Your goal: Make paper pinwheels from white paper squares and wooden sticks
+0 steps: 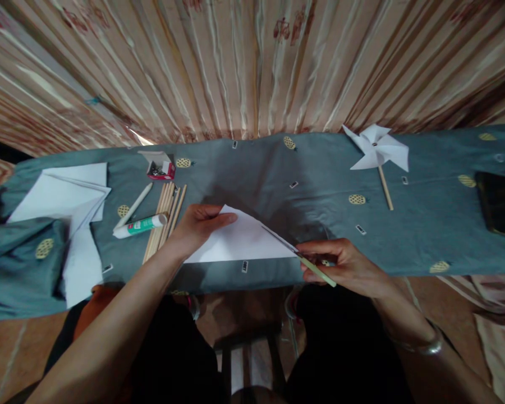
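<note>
My left hand (202, 224) pinches the upper corner of a folded white sheet of paper (239, 241), thumb on top. In my right hand (340, 262) is a pair of scissors (315, 270) with light green handles. Their blades lie along the sloping right edge of the paper, close to its right-hand tip. Whether the blades are apart is hard to see. The paper is roughly triangular, its long lower edge near the front of the table.
Wooden sticks (164, 216), a glue stick (141, 225), a whitish pencil-like stick (134, 206) and a red box of small metal pieces (160, 168) lie left. Further left are paper sheets (84, 252). A paper pinwheel (379, 150) and a phone (500, 203) lie right on the green cloth (261, 168).
</note>
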`<state>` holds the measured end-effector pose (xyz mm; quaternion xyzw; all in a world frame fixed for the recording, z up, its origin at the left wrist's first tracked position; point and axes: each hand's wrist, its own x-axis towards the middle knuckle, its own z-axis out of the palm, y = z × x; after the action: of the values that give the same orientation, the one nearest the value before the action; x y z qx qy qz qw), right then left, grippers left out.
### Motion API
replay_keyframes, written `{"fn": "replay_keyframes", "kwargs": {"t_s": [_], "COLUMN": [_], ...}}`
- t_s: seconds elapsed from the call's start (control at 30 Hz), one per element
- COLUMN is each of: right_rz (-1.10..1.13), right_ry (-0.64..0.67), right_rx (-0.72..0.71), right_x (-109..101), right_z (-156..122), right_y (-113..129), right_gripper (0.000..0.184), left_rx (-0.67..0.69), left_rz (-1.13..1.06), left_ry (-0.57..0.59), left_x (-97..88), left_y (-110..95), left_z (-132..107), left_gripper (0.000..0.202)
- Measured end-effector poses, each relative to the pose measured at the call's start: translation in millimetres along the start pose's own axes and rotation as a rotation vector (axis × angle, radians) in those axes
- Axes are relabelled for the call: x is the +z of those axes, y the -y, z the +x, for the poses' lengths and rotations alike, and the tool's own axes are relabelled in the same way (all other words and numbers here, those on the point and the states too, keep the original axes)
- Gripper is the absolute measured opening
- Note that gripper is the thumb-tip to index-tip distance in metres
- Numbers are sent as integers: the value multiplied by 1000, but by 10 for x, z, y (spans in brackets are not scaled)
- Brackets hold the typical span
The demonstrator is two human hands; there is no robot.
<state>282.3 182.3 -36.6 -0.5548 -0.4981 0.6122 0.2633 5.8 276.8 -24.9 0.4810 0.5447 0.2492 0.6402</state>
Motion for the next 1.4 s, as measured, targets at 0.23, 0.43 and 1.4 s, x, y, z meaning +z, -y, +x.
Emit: {"fn": "replay_keyframes", "kwargs": {"t_s": [0.23,0.43,1.4], "right_rz": [4,17,60], "right_ry": [-1,15,60], "right_rx": [-12,10,30], "right_x": [15,25,77], "right_z": [10,9,21], "right_y": [-3,-34,38], "right_gripper": [47,46,43], "left_rx": [-54,-52,-62], "left_rz": [12,20,-39], "left_ry": [18,14,53], "left_x": [57,43,126], "left_y": [-25,-6,80], "left_z": [-27,-6,-37], "left_gripper": [36,36,25]}}
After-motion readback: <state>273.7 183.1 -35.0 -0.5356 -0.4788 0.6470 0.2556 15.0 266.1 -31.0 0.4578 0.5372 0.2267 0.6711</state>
